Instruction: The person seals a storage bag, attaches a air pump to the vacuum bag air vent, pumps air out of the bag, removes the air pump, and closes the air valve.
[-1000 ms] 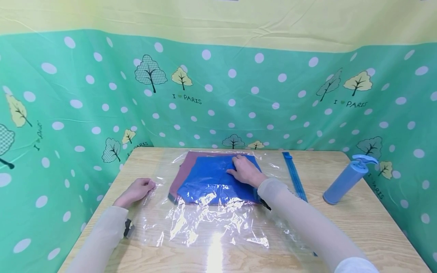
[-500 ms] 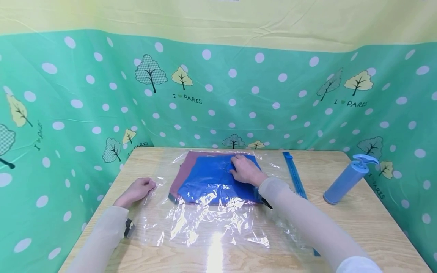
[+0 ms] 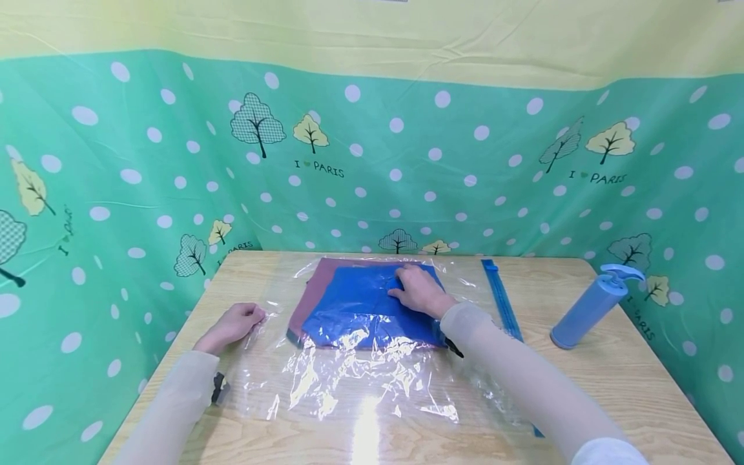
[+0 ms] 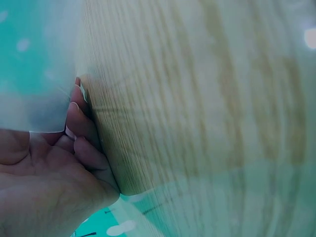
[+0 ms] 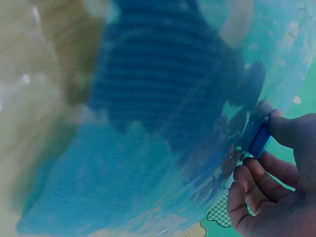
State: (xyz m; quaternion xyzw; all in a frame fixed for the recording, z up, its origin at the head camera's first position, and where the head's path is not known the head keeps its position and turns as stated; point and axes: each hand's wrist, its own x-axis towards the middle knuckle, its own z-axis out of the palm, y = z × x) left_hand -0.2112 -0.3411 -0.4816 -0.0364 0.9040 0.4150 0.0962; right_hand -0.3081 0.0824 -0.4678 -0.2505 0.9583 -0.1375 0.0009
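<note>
"So, where is the clear bag (image 3: 314, 391)?"

"Right in front of me, spread across the table (image 3: 628, 400), crinkled and shiny along its near side."

"And inside it?"

"A blue cloth (image 3: 354, 297) lies on top of a mauve cloth (image 3: 308, 300). The mauve one peeks out at the left and along the back. Both sit under the film, toward the far side of the table."

"What about your hands?"

"My right hand (image 3: 420, 290) is over the right part of the blue cloth, on the outside of the film. From that wrist I see my thumb and fingertips pinch a small blue piece (image 5: 259, 142) on the bag; the head view hides it."

"The other one?"

"My left hand (image 3: 235, 323) is at the bag's left edge, fingers curled in, gripping the film between them and the thumb, low against the table."

"Anything nearby?"

"A blue zip (image 3: 504, 300) runs along the bag's right end, partly behind my right sleeve (image 3: 517, 368). Beyond it, well apart from my hands, a blue pump (image 3: 587, 313) stands on the table, handle uppermost. Behind everything hangs a green dotted curtain (image 3: 418, 177) printed with trees."
</note>
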